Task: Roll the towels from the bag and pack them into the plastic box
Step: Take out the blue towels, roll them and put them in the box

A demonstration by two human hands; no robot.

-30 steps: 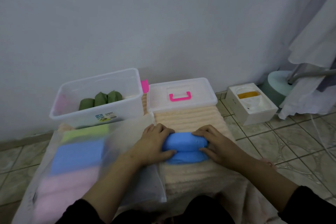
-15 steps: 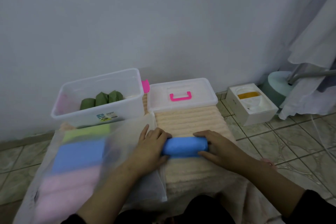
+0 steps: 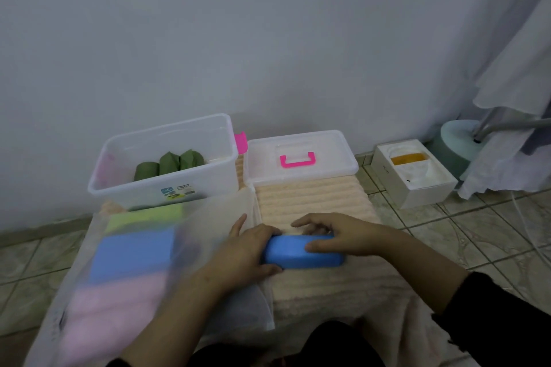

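Your blue towel roll (image 3: 304, 253) lies on the peach mat (image 3: 313, 199) right in front of you, its long axis running left to right, parallel to the front wall of the clear plastic box (image 3: 167, 185). Your left hand (image 3: 247, 250) is cupped over the roll's left end, fingers (image 3: 268, 231) curled on top and thumb under the near edge; your right hand (image 3: 337, 237) lies over the right part, fingers spread across the top and far side, thumb pressing the near face. Both hands are closed on the roll rather than hanging loose. The box sits ahead and to the left, well apart from the roll, with three green rolls (image 3: 168, 162) standing in its middle. Your left hand is the nearer one to that box, so the carry probably goes forward and leftward. The bag (image 3: 208, 217) of folded towels lies just left of the roll, under your left wrist.
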